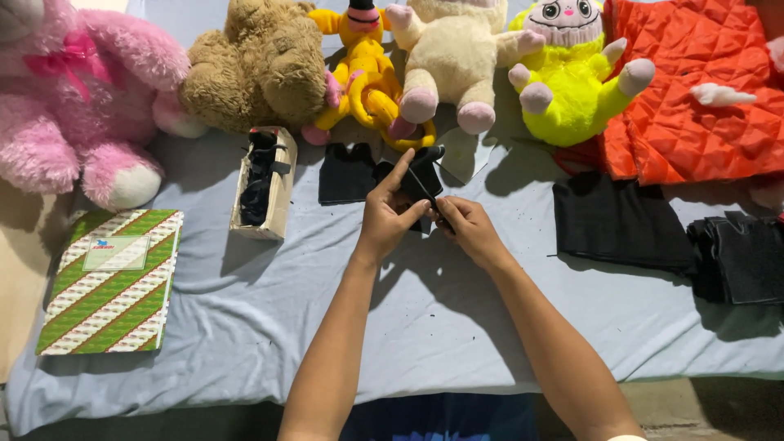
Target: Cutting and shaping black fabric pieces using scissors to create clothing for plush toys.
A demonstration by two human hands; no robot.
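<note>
Both hands working a small black fabric piece [425,184] above the sheet-covered counter [245,327].
Left hand [384,220] and right hand [465,224] are pinching it closed-fingered; keeping the edges taut and aligned appears advisable.

Your left hand [385,219] and right hand [467,229] meet mid-sheet [245,327], touching at a cloth scrap [422,184], with a cloth square [346,173] just behind your left hand and an open box [264,183] of cloth bits left of that. Along the back edge sit the toys, left to right: big bear [77,98], second bear [257,65], long-limbed doll [367,73], third bear [453,57], round doll [567,73], then a quilted cloth [702,90] at far right. A notebook [112,282] lies front left, while to your right a flat cloth [618,222] lies before the quilt, with a folded stack [739,257] just right of it.
</note>
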